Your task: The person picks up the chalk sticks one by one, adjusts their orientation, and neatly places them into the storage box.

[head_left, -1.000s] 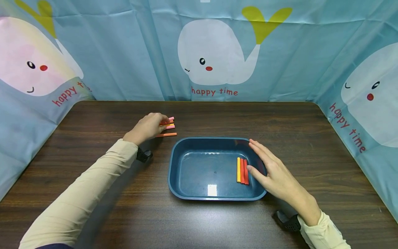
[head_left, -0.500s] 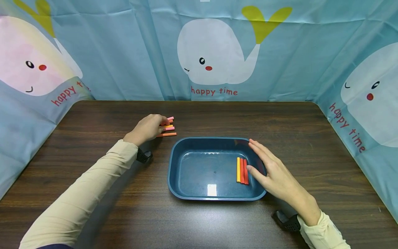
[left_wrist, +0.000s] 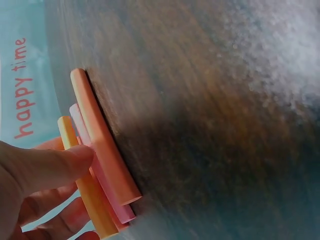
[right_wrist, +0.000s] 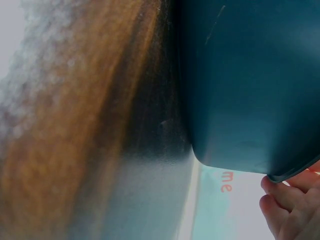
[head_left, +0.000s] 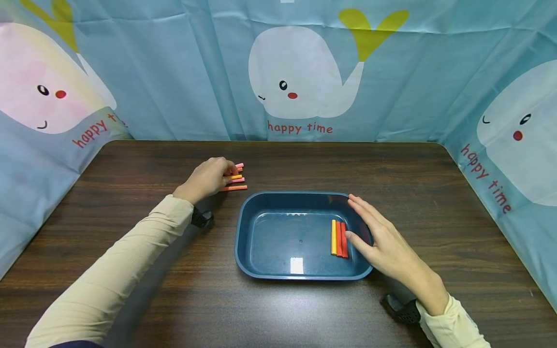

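Note:
My left hand (head_left: 205, 177) is at the far left of the table, pinching a yellow chalk stick (left_wrist: 98, 210) between thumb and fingers. Close against it lie a pink chalk stick (left_wrist: 126, 215) and an orange chalk stick (left_wrist: 112, 150); other pink and orange chalk ends (head_left: 240, 165) show beyond the fingertips. My right hand (head_left: 385, 244) rests at the right end of a dark blue tray (head_left: 300, 278), fingers fairly straight, fingertips at the rim and thumb over the inside. Inside, two red chalk sticks (head_left: 339, 239) and a yellow one (head_left: 333, 237) lie side by side near that thumb.
The brown wooden table (head_left: 278, 314) carries the tray at its middle. A light blue curtain (head_left: 183, 96) with whale prints hangs behind the table and along both sides. Each wrist wears a black camera band (head_left: 201, 217).
The yellow chalk stick has shifted slightly in my left fingers and now stands a little clearer above the pink one. My right hand and the tray have stayed put.

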The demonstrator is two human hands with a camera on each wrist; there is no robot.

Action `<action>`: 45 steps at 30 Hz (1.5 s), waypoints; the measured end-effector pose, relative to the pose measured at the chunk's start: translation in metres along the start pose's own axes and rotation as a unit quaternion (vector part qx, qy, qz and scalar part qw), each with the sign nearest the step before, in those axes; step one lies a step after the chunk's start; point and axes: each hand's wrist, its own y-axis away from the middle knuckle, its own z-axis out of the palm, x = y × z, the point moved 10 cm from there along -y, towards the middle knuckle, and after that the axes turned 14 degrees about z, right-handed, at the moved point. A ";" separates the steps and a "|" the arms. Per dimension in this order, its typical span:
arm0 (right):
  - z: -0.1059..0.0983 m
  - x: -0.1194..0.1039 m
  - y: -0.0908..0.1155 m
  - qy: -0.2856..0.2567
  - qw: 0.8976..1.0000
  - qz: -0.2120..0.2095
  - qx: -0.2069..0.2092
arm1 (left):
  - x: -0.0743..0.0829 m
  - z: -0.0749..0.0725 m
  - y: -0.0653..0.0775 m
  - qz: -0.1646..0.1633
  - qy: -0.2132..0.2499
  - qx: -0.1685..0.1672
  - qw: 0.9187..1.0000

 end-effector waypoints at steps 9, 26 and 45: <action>0.001 0.001 0.000 -0.004 1.000 0.009 -0.012 | 0.006 -0.005 0.002 0.005 0.015 0.009 1.000; 0.000 -0.001 0.000 -0.001 1.000 -0.001 -0.007 | 0.026 -0.015 0.002 0.046 0.055 0.023 0.997; 0.001 -0.001 0.000 -0.001 1.000 0.000 -0.007 | 0.055 -0.032 0.009 0.062 0.075 0.023 0.995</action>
